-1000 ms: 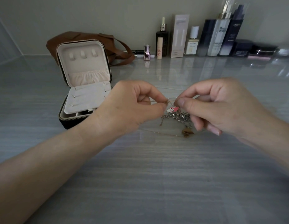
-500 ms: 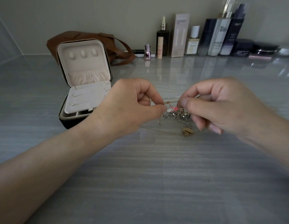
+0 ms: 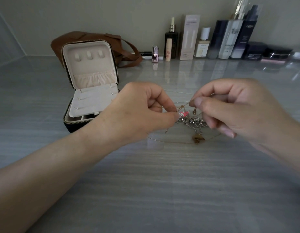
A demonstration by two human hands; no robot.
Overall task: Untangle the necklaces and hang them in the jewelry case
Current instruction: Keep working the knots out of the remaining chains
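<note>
A tangle of thin necklaces lies on the grey table between my hands: a silver chain, a pink and white charm, and a gold chain with a gold pendant. My left hand pinches a thin gold chain end near the charm. My right hand pinches the other gold end, whose clasp dangles below the thumb. The two ends are apart. The jewelry case stands open to the left, cream lining, three hooks in its lid, nothing hanging on them.
A brown leather bag lies behind the case. A row of cosmetic bottles and boxes lines the back wall. The grey table stretches toward me in front of my hands.
My hands have drawn slightly apart. The gold chain's ends have separated, and the clasp now hangs free from my right fingers.
</note>
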